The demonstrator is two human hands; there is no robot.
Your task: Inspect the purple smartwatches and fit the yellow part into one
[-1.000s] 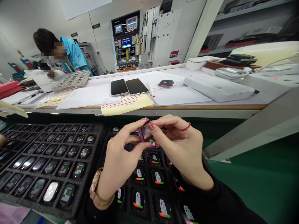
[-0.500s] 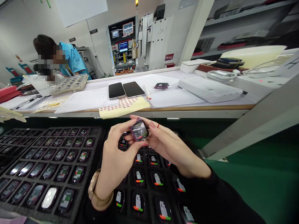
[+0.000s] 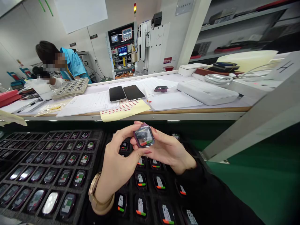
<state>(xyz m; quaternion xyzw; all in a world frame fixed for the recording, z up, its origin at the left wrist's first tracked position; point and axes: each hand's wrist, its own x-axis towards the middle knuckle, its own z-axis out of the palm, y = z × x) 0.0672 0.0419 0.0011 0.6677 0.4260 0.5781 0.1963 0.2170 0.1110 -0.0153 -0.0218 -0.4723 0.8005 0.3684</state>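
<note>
While both hands meet just below the middle of the frame, a small square watch [image 3: 143, 136] sits between them, its glossy face tilted up and a strip of green and red showing along its lower edge. The left hand [image 3: 120, 159] pinches it from the left — forefinger along the top, thumb near the bottom edge — with a gold band [image 3: 95, 190] around that wrist. The right hand [image 3: 168, 148] has its thumb at the watch's right side, and its other fingers lie below and behind, partly hidden, so I cannot tell how closely they press together. Under the hands, at bottom centre, a black tray [image 3: 150, 195] holds rows of watches with lit faces; at lower left, a grey foam tray [image 3: 96, 143] holds many more. Across the middle of the frame runs a desk [image 3: 187, 116], where two phones [image 3: 125, 93] lie side by side, near a yellow sheet [image 3: 124, 111] with red marks and a long white box [image 3: 207, 93]. At upper left, a person in blue [image 3: 76, 64] leans over the desk's far side.
</note>
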